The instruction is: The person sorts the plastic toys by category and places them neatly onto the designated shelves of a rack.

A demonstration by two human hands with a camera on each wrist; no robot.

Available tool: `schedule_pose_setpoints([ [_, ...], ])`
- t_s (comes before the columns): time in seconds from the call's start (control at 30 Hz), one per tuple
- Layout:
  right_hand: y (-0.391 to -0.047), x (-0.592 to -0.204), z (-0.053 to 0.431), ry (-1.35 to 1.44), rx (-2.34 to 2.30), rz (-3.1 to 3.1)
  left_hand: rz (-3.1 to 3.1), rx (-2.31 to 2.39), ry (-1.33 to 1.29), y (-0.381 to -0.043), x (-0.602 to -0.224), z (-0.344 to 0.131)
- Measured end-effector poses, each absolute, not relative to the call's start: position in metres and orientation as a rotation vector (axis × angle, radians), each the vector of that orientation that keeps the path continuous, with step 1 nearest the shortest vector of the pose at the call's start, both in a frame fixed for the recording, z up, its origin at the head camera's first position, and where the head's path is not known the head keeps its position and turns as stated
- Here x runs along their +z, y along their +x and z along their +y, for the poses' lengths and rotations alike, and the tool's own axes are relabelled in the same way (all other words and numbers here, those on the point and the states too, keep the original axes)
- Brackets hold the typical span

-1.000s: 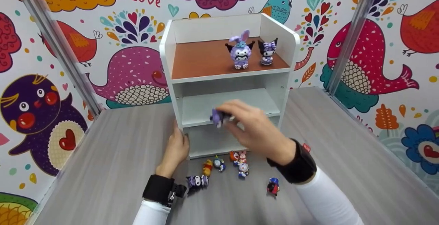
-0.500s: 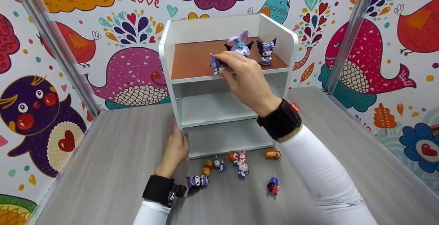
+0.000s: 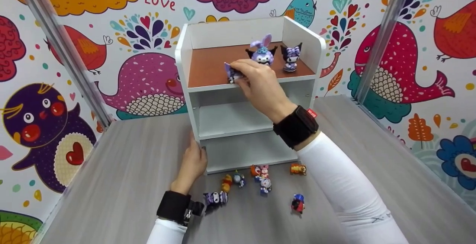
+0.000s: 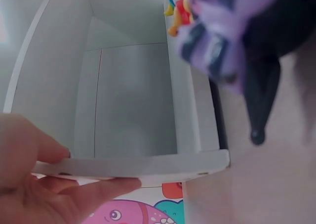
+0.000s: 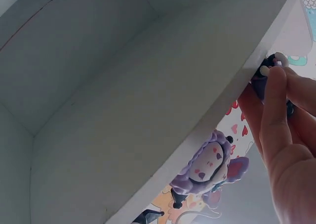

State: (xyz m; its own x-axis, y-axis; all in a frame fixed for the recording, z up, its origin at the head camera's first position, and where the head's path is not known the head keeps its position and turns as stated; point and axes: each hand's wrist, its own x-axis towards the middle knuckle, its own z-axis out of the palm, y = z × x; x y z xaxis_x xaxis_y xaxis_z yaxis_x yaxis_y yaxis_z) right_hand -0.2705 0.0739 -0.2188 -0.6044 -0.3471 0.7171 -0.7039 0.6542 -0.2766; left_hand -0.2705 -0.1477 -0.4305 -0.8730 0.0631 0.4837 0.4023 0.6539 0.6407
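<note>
At the far left of the frame, a purple bird (image 3: 37, 117) is printed on the wall. Left of lower centre, the left hand (image 3: 191, 162) grips the side of the white shelf (image 3: 230, 119), thumb inside, fingers outside, as the left wrist view shows. Lower centre, a striped figure (image 3: 215, 198) lies on the table (image 3: 141, 154), with a yellow figure (image 3: 226, 183) and a blue-green figure (image 3: 238, 179) just above and right of it. Above them, near the middle of the frame, the purple-black figure (image 3: 231, 73) is at the front of the brown top board, pinched by the curled fingers of the right hand (image 3: 260, 84); whether it touches the board I cannot tell. Below lie orange (image 3: 255, 171), pink (image 3: 264, 170) and white-blue (image 3: 265, 185) figures, close together. Upper centre, partly behind that hand, stands a rabbit-eared figure (image 3: 263, 56); right of it stands a bow figure (image 3: 291, 58). Lower right of centre lie a tiger (image 3: 298, 169) and, below it, a red-blue figure (image 3: 298, 204).
</note>
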Motion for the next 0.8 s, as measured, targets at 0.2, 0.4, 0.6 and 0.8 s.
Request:
schedule_pose_setpoints([
  [0.2,-0.275,-0.22,0.072,0.784,0.704,-2.264,-2.426,-1.082,-0.399,-0.271,-0.433,-0.147],
  [0.4,-0.28,-0.22,0.069,0.759,0.681,-2.29,-2.423,-1.084,-0.394,-0.271,-0.434,-0.147],
  [0.6,-0.284,-0.219,0.065,0.759,0.655,-2.298,-2.43,-1.09,-0.398,-0.269,-0.433,-0.147],
  [0.8,-0.285,-0.218,0.062,0.76,0.633,-2.296,-2.435,-1.091,-0.383,-0.269,-0.432,-0.148],
])
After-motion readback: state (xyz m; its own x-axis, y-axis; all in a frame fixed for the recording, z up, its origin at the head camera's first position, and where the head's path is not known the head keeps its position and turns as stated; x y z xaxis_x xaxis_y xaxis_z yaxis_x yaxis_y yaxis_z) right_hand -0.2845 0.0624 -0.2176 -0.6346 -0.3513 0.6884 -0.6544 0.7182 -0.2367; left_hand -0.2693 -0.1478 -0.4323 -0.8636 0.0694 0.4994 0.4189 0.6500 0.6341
